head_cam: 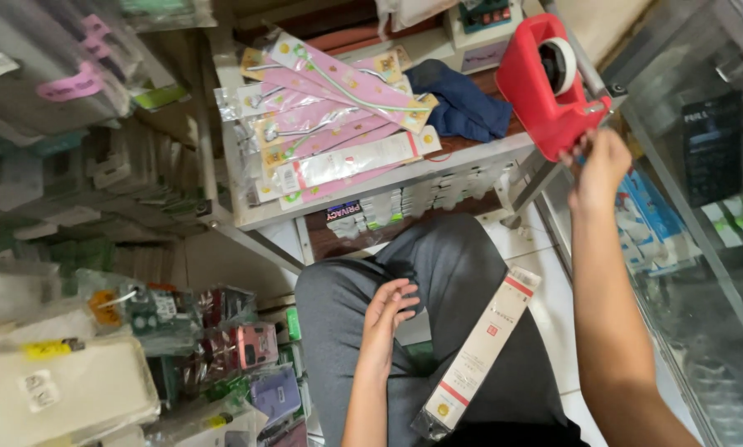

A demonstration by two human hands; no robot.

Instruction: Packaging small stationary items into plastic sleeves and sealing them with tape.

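The right hand (pixel 597 165) is pinching tape at the far red dispenser (pixel 545 79); the left hand (pixel 388 310) is resting open and empty on the knee, while the long packet (pixel 479 352) is lying on the lap, not yet taped.

My right arm stretched forward, nearly straight, bare forearm rising up frame; right hand (pixel 597 170) raised, fingers curled and pinched at tips; my left hand (pixel 385 314) low, resting on grey-trousered thigh, palm turned up, fingers loosely bent, holding nothing; left forearm angled inward.

Single head-worn view, looking steeply down, close over lap (pixel 438 281), facing cluttered shelf (pixel 371 186)
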